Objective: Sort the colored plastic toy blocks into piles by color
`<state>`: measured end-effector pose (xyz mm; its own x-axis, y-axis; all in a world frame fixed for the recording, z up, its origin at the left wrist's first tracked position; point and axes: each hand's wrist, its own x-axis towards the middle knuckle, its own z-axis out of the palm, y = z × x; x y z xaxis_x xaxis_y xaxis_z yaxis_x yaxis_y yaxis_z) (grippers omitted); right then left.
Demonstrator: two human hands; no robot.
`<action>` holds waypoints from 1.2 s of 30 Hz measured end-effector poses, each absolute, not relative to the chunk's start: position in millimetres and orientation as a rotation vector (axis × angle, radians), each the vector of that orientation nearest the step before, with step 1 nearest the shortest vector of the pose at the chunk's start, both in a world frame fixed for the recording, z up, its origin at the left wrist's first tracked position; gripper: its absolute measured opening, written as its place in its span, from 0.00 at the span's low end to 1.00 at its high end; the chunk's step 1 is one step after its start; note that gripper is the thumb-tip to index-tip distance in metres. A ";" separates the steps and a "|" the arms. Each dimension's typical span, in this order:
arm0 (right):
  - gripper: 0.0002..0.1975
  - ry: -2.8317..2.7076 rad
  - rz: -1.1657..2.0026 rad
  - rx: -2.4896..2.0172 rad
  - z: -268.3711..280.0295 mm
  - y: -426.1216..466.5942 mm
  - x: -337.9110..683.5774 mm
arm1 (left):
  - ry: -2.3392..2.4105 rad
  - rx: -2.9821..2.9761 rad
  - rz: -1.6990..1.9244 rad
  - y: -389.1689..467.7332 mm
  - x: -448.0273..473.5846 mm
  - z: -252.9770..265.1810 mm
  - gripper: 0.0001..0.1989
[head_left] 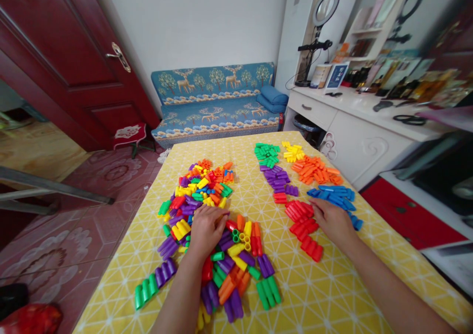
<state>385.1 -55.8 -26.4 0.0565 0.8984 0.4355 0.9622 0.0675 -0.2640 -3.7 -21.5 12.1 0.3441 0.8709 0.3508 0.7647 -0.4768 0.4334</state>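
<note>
My left hand point(209, 225) reaches into a heap of mixed plastic building pieces point(192, 201), its fingers curled down among them. Whatever it may hold is hidden under the fingers. On the other side of the table, my right hand point(332, 220) rests between a group of red pieces point(301, 213) and a group of blue pieces point(338, 196). Its stretched fingertips are beside the red ones, and no piece shows in its grasp. The pieces are short rounded tubes, many joined in rows.
Sorted groups of green point(266, 152), yellow point(293, 151), purple point(275, 178) and orange pieces point(316, 170) lie toward the table's far right. The yellow patterned tablecloth point(244, 186) covers the table. Beyond stand a blue sofa point(214, 110) and a white dresser point(343, 122).
</note>
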 end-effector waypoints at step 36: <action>0.24 -2.141 0.530 -1.375 -0.7 -68.3 207.3 | 1.335 1.609 1.180 -58.7 -44.8 67.2 0.17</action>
